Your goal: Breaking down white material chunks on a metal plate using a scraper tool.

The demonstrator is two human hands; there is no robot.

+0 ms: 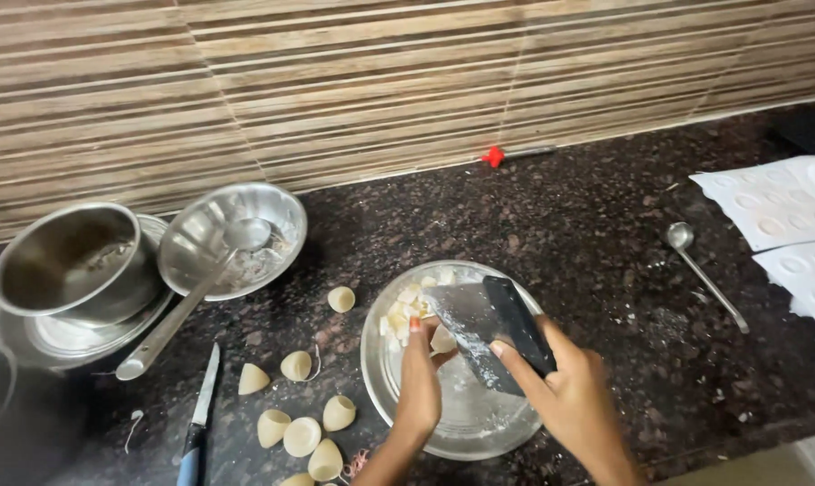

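My right hand [565,387] grips the black handle of a flat steel scraper [479,328], its blade tilted over a steel plate [398,396] on the dark stone counter. At the blade's lower edge my left hand [418,382] pinches a pale cone-shaped piece [442,340] with its fingertips. White chopped bits [405,306] are heaped at the plate's far rim. Several more pale cone pieces [301,436] lie on the counter left of the plate.
A steel bowl [65,261] on a plate and a tilted steel plate holding a ladle [191,297] stand at the left. A blue-handled knife [198,414] lies nearby. A spoon [704,274] and white moulded sheets [776,207] sit on the right; a small red object [493,157] lies by the wall.
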